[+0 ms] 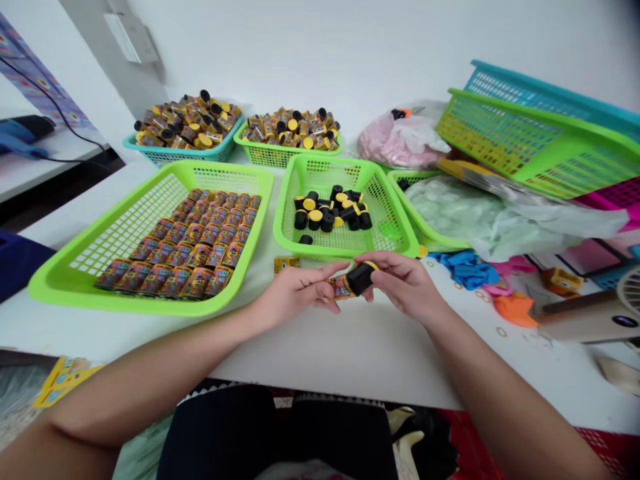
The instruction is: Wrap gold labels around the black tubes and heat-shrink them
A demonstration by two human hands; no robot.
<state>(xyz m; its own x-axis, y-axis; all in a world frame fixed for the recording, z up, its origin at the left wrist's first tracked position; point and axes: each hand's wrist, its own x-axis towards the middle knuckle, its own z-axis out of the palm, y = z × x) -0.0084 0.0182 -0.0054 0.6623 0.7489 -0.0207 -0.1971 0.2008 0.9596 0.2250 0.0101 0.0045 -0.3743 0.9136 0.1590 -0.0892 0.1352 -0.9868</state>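
Left hand (pixel 293 292) has its fingers pinched on a colorful printed wrap (pixel 341 287), right hand (pixel 407 283) fingers curled closed on a black cylinder (pixel 359 280) with a yellow end, the two pieces meeting above the surface (pixel 320 347), wrap lettering too blurred to read. Just beyond: a small yellow printed piece (pixel 287 264), then a green basket (pixel 320 252) of loose black-and-yellow cylinders (pixel 327 220). At left, a larger green basket (pixel 65 287) has rows of printed pieces (pixel 193 247), labels illegible.

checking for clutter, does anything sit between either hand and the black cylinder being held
Nothing visible blocks the right hand, which touches the black cylinder directly. On the other side, only the printed wrapper, held by the left hand, lies between.
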